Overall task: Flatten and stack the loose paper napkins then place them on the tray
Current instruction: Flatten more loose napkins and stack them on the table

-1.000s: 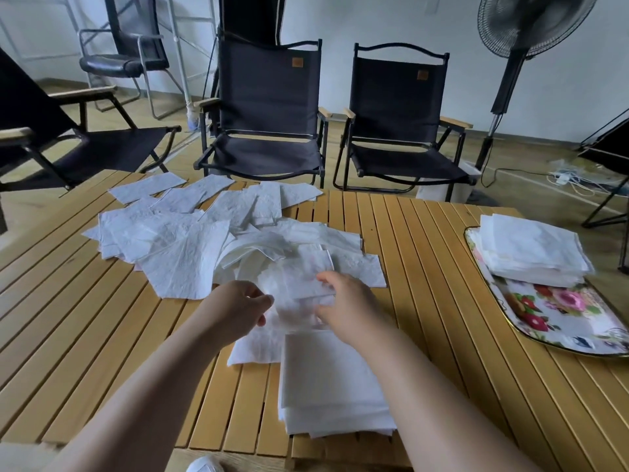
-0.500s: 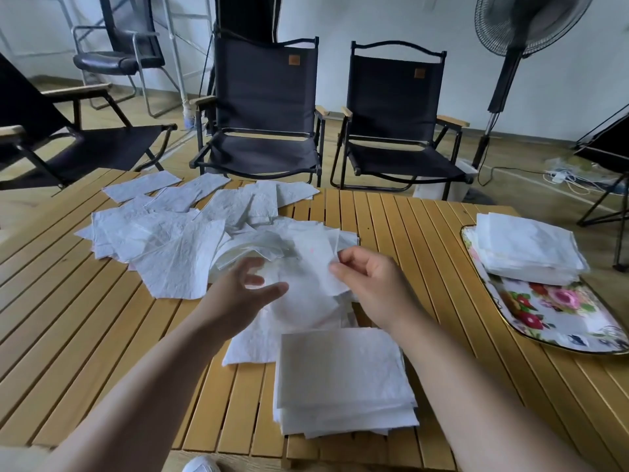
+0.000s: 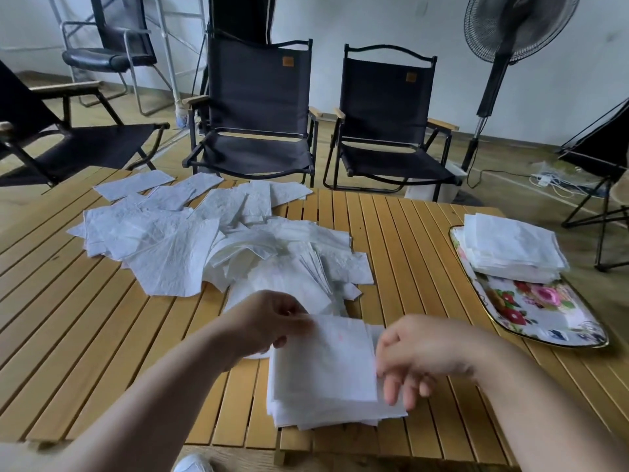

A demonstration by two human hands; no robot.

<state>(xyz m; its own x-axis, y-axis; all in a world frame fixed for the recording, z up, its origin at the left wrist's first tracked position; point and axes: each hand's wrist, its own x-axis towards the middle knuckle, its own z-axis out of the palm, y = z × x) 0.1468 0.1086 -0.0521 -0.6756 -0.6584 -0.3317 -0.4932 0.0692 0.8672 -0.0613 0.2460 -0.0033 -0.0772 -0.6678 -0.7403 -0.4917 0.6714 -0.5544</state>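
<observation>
Mid-stacking, the left hand (image 3: 269, 321) is pinching a napkin's (image 3: 326, 359) left edge over the near stack (image 3: 323, 413) on the surface (image 3: 408, 250), the right hand's (image 3: 415, 356) grip being too blurred to tell, and pressing it flat seems next.

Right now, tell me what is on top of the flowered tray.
A stack of napkins sits on the far end of the tray; its near end shows bare flower pattern. Whatever lies beneath the stack is covered and cannot be seen.
</observation>
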